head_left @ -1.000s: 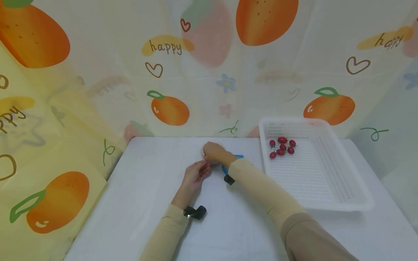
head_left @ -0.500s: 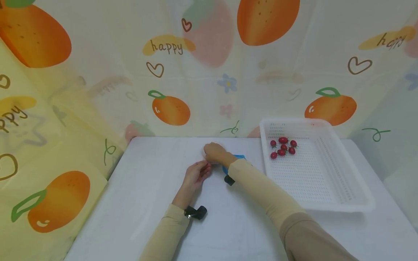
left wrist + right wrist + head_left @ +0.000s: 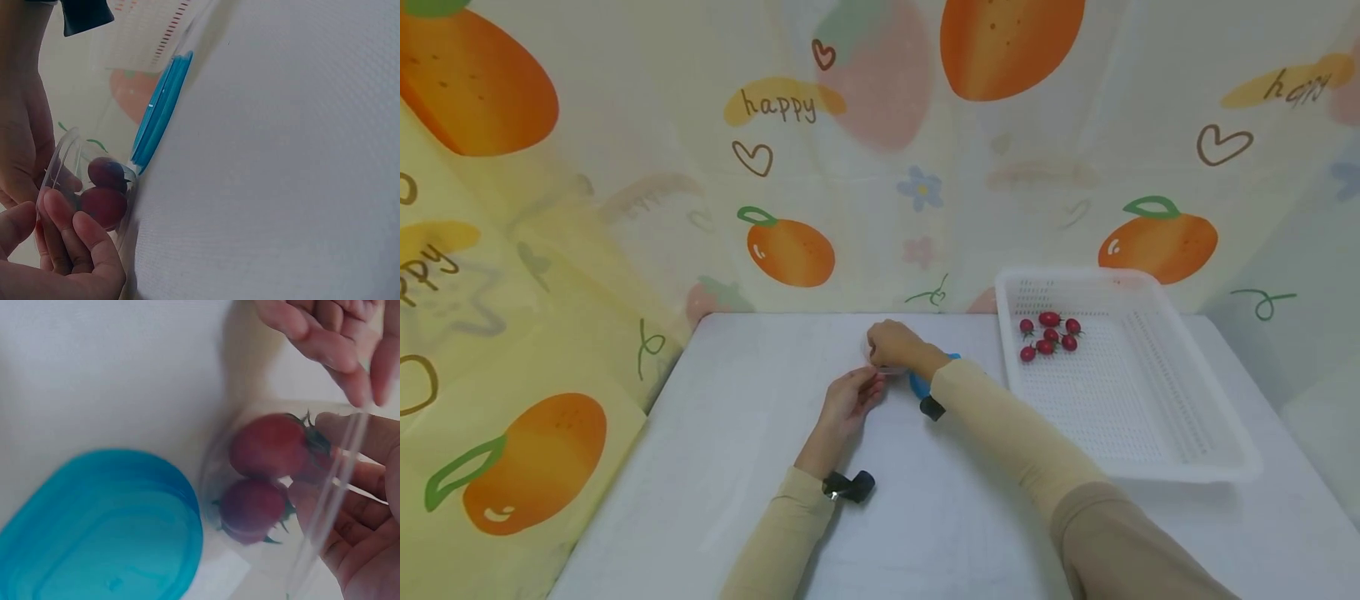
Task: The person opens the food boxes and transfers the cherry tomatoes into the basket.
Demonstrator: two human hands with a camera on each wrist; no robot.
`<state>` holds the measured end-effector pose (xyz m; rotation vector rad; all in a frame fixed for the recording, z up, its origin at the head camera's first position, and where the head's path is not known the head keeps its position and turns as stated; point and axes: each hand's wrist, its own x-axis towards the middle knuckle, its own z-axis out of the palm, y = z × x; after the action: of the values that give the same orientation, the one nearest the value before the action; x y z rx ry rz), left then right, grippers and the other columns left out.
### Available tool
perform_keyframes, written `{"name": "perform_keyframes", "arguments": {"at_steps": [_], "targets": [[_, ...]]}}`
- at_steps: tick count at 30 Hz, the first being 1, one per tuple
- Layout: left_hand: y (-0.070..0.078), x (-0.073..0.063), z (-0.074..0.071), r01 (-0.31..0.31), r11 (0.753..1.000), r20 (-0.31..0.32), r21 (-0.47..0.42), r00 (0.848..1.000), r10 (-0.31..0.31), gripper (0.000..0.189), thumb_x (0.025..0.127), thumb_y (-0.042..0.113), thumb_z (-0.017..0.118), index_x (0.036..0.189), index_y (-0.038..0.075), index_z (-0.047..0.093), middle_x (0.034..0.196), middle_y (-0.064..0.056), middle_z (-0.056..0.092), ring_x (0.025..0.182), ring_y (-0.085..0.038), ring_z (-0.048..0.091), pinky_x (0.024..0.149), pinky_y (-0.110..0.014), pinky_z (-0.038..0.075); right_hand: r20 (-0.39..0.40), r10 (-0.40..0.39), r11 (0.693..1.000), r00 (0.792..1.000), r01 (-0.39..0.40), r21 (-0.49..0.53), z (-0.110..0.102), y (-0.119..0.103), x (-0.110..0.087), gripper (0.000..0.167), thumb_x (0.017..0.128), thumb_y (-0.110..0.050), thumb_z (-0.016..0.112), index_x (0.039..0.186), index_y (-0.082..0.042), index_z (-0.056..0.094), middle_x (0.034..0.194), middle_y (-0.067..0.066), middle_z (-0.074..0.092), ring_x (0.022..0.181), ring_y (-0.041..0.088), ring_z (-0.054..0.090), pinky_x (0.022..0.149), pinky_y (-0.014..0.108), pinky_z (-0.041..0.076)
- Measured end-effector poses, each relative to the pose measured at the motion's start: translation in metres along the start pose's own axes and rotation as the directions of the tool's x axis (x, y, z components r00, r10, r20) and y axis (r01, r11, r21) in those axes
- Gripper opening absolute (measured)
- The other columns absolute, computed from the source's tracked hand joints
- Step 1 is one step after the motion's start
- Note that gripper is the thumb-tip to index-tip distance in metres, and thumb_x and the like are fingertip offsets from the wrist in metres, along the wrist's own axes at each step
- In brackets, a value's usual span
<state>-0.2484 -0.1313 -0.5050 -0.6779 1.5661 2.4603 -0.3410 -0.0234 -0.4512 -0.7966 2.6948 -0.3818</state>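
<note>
A clear plastic tub (image 3: 250, 425) stands between the hands, with red cherry tomatoes (image 3: 253, 509) visible through its wall. My left hand (image 3: 850, 400) pinches the tub's rim between thumb and fingers. Reaching over the tub's mouth, my right hand (image 3: 895, 348) has its thumb and fingers inside, around a red tomato partly hidden by other tomatoes and the plastic. In the head view the right hand hides most of the tub. A blue lid (image 3: 119, 531) lies on the table close to the tub, partly covered by the right wrist in the head view.
At the right, a white perforated basket (image 3: 1206, 375) holds several cherry tomatoes (image 3: 1050, 335) near its far left corner. A white cloth covers the table (image 3: 715, 433). Behind it hangs a fruit-printed curtain (image 3: 865, 208).
My right hand and wrist have shifted slightly up and to the right over the tub, so a bit more rim shows. The left hand keeps its place at the rim.
</note>
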Motion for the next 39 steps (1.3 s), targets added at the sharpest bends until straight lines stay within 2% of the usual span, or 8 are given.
{"name": "perform_keyframes", "arguments": {"at_steps": [3, 7, 10, 16, 23, 33, 39], "targets": [[0.001, 0.0, 0.0, 0.002, 1.0, -0.002, -0.001, 1.0, -0.002, 0.022, 0.096, 0.014, 0.06, 0.114, 0.002, 0.061, 0.095, -0.004, 0.069, 0.087, -0.012, 0.066, 0.085, -0.026, 0.055, 0.012, -0.012, 1.0, 1.0, 0.012, 0.004, -0.008, 0.0, -0.003, 0.017, 0.089, -0.019, 0.068, 0.101, -0.007, 0.069, 0.093, 0.004, 0.067, 0.085, 0.018, 0.058, 0.083, 0.029, 0.052], [0.0, 0.001, -0.001, 0.0, 1.0, -0.004, -0.002, 1.0, 0.0, 0.024, 0.096, 0.013, 0.06, 0.116, 0.001, 0.061, 0.096, -0.005, 0.069, 0.089, -0.013, 0.066, 0.084, -0.026, 0.056, -0.013, -0.061, 0.998, 0.998, 0.061, -0.013, -0.014, 0.005, -0.007, 0.026, 0.089, -0.021, 0.068, 0.109, -0.004, 0.069, 0.099, 0.007, 0.069, 0.089, 0.019, 0.06, 0.087, 0.031, 0.053], [0.0, 0.002, -0.002, 0.001, 1.0, -0.006, -0.001, 1.0, -0.001, 0.026, 0.095, 0.014, 0.062, 0.117, 0.001, 0.061, 0.093, -0.004, 0.069, 0.091, -0.015, 0.067, 0.083, -0.026, 0.057, -0.027, -0.07, 0.997, 0.997, 0.071, 0.011, -0.017, 0.009, -0.008, 0.028, 0.088, -0.023, 0.068, 0.11, -0.005, 0.069, 0.101, 0.007, 0.069, 0.09, 0.019, 0.06, 0.086, 0.03, 0.054], [0.0, 0.002, -0.002, 0.014, 1.0, -0.006, 0.01, 1.0, -0.014, 0.03, 0.096, 0.016, 0.06, 0.121, 0.001, 0.059, 0.095, -0.004, 0.069, 0.097, -0.017, 0.067, 0.086, -0.027, 0.057, -0.001, -0.032, 0.996, 0.999, 0.032, 0.088, -0.027, 0.015, -0.016, 0.028, 0.089, -0.023, 0.069, 0.112, -0.006, 0.066, 0.101, 0.007, 0.066, 0.089, 0.019, 0.06, 0.081, 0.027, 0.056], [0.001, 0.002, -0.002, 0.016, 0.999, -0.005, 0.029, 1.0, -0.016, 0.031, 0.097, 0.018, 0.058, 0.124, 0.002, 0.058, 0.098, -0.003, 0.069, 0.099, -0.017, 0.065, 0.089, -0.028, 0.056, -0.037, -0.06, 0.996, 0.998, 0.062, 0.062, -0.041, 0.024, -0.027, 0.032, 0.088, -0.028, 0.072, 0.111, -0.006, 0.067, 0.101, 0.007, 0.068, 0.089, 0.019, 0.06, 0.079, 0.027, 0.055], [-0.001, 0.002, -0.002, 0.027, 0.999, -0.006, 0.038, 1.0, -0.027, 0.031, 0.098, 0.02, 0.058, 0.124, 0.004, 0.059, 0.102, -0.005, 0.068, 0.101, -0.018, 0.065, 0.092, -0.028, 0.055, -0.069, -0.09, 0.994, 0.994, 0.094, 0.057, -0.059, 0.037, -0.039, 0.03, 0.09, -0.023, 0.069, 0.114, -0.004, 0.066, 0.104, 0.01, 0.068, 0.093, 0.022, 0.061, 0.084, 0.03, 0.056], [-0.002, 0.002, -0.001, 0.027, 0.999, -0.002, 0.032, 1.0, -0.027, 0.031, 0.097, 0.02, 0.06, 0.123, 0.004, 0.059, 0.102, -0.004, 0.069, 0.103, -0.018, 0.065, 0.092, -0.028, 0.055, -0.08, -0.052, 0.996, 0.995, 0.058, 0.068, -0.069, 0.044, -0.047, 0.035, 0.089, -0.024, 0.071, 0.118, -0.006, 0.065, 0.107, 0.01, 0.067, 0.093, 0.021, 0.062, 0.084, 0.028, 0.058]]}}
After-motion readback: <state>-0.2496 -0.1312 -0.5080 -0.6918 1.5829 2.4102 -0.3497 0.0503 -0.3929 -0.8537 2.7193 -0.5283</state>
